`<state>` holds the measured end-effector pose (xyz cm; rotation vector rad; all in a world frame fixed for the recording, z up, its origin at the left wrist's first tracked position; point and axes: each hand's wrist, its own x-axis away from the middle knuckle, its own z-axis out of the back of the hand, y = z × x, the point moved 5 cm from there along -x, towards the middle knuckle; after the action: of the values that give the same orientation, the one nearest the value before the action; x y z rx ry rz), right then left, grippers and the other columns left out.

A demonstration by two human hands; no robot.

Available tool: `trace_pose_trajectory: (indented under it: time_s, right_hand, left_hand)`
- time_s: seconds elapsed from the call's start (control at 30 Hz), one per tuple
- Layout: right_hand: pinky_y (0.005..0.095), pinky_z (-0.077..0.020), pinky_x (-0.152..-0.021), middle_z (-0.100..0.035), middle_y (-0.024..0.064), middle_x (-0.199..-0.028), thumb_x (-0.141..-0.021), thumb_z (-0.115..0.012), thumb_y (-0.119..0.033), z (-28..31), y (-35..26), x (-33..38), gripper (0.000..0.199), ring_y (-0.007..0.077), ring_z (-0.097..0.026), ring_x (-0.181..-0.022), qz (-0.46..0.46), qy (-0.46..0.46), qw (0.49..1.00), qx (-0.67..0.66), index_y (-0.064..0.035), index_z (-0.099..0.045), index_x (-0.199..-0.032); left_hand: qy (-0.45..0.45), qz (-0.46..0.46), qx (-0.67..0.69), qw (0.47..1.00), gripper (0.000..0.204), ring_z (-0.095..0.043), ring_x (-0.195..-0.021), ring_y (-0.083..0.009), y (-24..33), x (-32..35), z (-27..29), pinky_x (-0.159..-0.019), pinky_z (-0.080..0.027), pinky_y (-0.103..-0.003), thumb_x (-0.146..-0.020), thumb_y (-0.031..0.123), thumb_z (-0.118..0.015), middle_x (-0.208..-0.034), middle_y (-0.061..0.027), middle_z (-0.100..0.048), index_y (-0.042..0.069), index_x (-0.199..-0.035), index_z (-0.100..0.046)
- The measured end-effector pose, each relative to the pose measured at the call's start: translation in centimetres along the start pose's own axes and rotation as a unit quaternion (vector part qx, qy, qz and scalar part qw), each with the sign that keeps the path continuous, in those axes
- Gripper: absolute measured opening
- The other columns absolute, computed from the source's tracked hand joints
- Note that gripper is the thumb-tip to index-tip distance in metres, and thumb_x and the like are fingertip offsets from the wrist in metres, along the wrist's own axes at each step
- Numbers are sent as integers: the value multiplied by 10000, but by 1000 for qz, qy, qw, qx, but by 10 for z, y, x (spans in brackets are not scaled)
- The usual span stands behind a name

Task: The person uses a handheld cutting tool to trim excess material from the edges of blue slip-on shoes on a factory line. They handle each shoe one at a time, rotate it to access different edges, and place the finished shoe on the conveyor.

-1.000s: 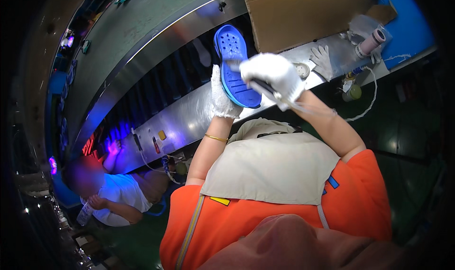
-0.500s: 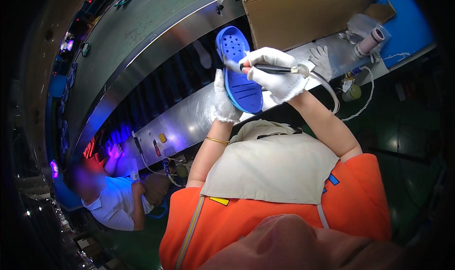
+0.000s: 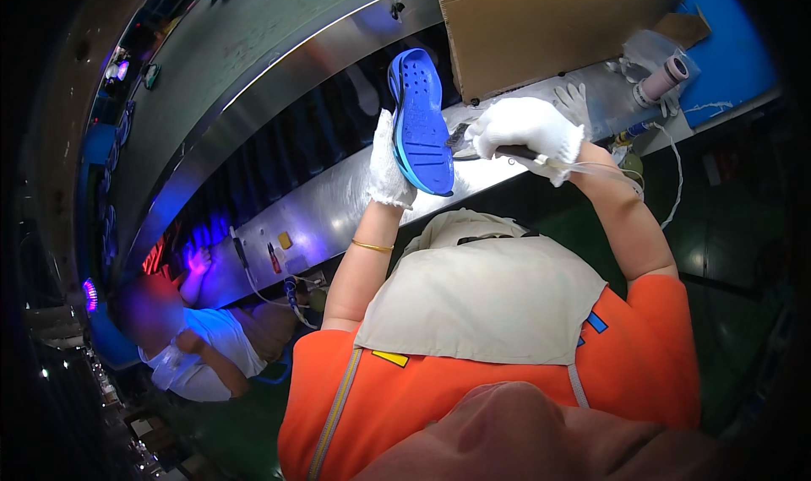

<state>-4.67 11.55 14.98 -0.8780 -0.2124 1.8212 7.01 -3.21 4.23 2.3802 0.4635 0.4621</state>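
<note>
My left hand (image 3: 389, 167), in a white glove, holds up a blue shoe sole (image 3: 420, 123) with its patterned underside turned toward me. My right hand (image 3: 525, 130), also gloved in white, grips a dark slim tool (image 3: 470, 140) whose tip touches the right edge of the sole. A thin cord trails from the tool toward the right. Both hands are raised in front of a shiny steel conveyor frame (image 3: 329, 206).
A brown cardboard sheet (image 3: 541, 25) leans behind the hands. A spare white glove (image 3: 574, 103) and a pink roll (image 3: 664, 79) lie on the steel ledge at right. Another person (image 3: 194, 346) in a light blue top works at lower left under violet light.
The sole has tilted so its edge faces the tool more. My right hand moved from over the sole to its right side, the tool tip now at the sole's edge.
</note>
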Motion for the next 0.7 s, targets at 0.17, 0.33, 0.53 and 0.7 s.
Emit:
trace_pose_trajectory:
  time_s: [0.17,0.33,0.53,0.7]
  right_hand:
    - [366,-509,-798,-670,130,-900,-708,-676,-12,9,-11,-14,117,310,-651,-911,42,145,988,28,-65,-630,-802]
    - [337,-504,-717,-637,78,-802,-665,-669,-46,-15,-14,-3,122,276,-634,-799,58,108,991,-46,-73,-588,-752]
    - [274,-516,-774,-652,64,-930,-797,-676,3,-36,9,15,130,126,-619,-835,-212,133,877,-411,-23,-643,-920]
    - [279,-529,-762,-656,44,-937,-836,-683,-97,-68,42,24,147,122,-633,-865,-393,183,719,-543,-39,-635,-963]
  left_hand:
    - [26,18,40,999,655,-606,-1059,-296,-3,-1,-9,-952,-478,-405,-960,555,-331,-1206,-154,-604,22,-1300,-500]
    - [-32,39,49,997,668,-613,-1019,-288,3,3,-16,-901,-506,-423,-956,581,-315,-1178,-150,-604,38,-1301,-495]
    - [-29,37,74,996,748,-599,-1076,-326,-2,5,-8,-948,-490,-417,-941,612,-296,-1273,-214,-543,7,-1362,-424]
    - [-29,37,135,990,694,-588,-1083,-299,-3,14,-18,-978,-459,-417,-949,579,-328,-1240,-180,-572,15,-1326,-468]
